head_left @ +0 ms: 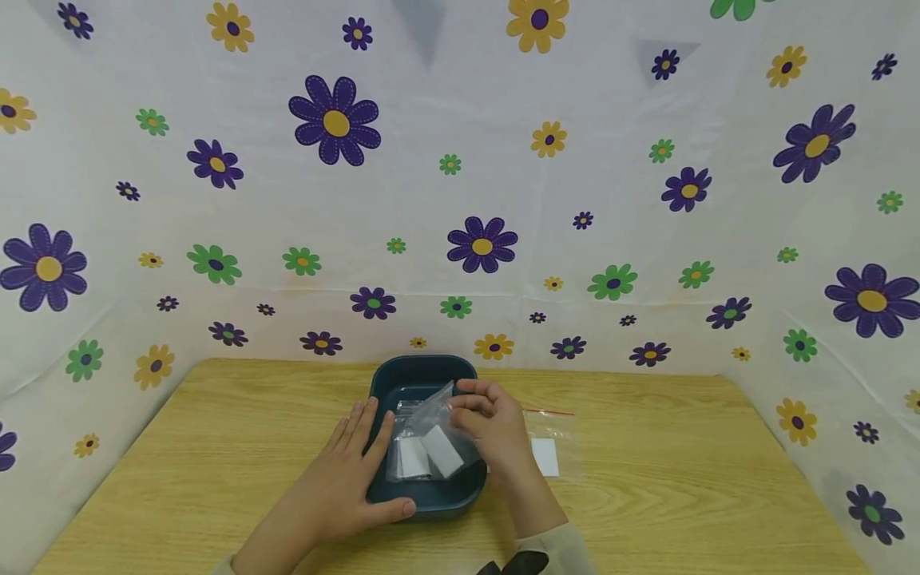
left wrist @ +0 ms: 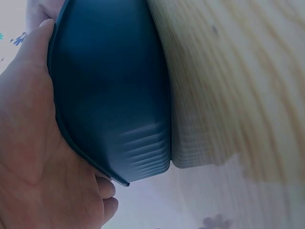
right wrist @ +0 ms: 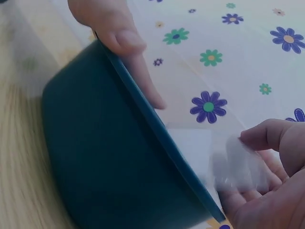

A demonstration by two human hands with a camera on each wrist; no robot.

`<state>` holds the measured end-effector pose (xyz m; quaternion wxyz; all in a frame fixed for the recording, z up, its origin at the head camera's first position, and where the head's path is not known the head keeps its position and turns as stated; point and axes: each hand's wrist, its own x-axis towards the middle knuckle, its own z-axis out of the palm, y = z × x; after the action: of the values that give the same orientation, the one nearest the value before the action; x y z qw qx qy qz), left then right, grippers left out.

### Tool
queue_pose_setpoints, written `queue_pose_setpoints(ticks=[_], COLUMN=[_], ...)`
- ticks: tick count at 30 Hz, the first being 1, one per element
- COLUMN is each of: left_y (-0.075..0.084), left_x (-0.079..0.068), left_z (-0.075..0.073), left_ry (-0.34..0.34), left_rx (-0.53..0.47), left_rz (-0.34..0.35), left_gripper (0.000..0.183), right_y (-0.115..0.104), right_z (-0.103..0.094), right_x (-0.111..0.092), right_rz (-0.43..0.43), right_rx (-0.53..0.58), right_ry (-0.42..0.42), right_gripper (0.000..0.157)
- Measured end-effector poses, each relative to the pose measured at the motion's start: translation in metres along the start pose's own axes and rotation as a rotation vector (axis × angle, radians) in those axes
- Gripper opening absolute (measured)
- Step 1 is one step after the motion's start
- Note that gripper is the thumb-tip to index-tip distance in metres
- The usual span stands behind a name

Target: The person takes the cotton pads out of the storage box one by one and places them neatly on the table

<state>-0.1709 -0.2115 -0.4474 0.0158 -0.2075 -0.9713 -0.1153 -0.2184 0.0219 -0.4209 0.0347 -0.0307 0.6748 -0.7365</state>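
Observation:
A dark teal plastic basin stands on the table, holding clear zip bags with white cards inside. My left hand rests on its left rim with fingers straight and spread; the left wrist view shows the palm against the basin's outer wall. Over the right side of the basin, my right hand pinches a clear zip bag by its upper end. The white card in that bag hangs low, overlapping another bagged white card. In the right wrist view, thumb and fingers hold the blurred bag above the rim.
Another clear zip bag with a red seal line and a white card lies on the wooden table, right of the basin and partly behind my right hand. A white cloth with printed flowers hangs behind and at both sides of the table.

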Motion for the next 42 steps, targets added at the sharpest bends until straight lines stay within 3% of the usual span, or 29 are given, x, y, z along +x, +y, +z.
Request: queue_pose_setpoints(ticks=[5,18,29,38,42], left_y=[0.0,-0.003,0.0,-0.002,-0.004], left_x=[0.0,-0.002,0.002,0.002,0.0], left_z=[-0.001,0.002,0.005,0.005,0.003], left_ry=[-0.008,0.011,-0.022,-0.019,-0.022], left_rx=[-0.009,-0.006,-0.018,-0.014,-0.018], left_rz=[-0.008,-0.005,0.008,0.002,-0.008], left_gripper=[0.114,0.112,0.111,0.111,0.112], right_y=[0.0,-0.004,0.007,0.006,0.003], right_z=[-0.006,-0.015,-0.028,-0.049,-0.052], right_x=[0.002,0.004,0.005,-0.004,-0.003], right_rz=[-0.005,-0.022,0.041,0.061,0.033], right_rx=[-0.091,-0.17,-0.073,-0.098,-0.12], right_ry=[-0.017,-0.058,-0.062,0.032,0.031], right_gripper=[0.03,0.027,0.03,0.03,0.03])
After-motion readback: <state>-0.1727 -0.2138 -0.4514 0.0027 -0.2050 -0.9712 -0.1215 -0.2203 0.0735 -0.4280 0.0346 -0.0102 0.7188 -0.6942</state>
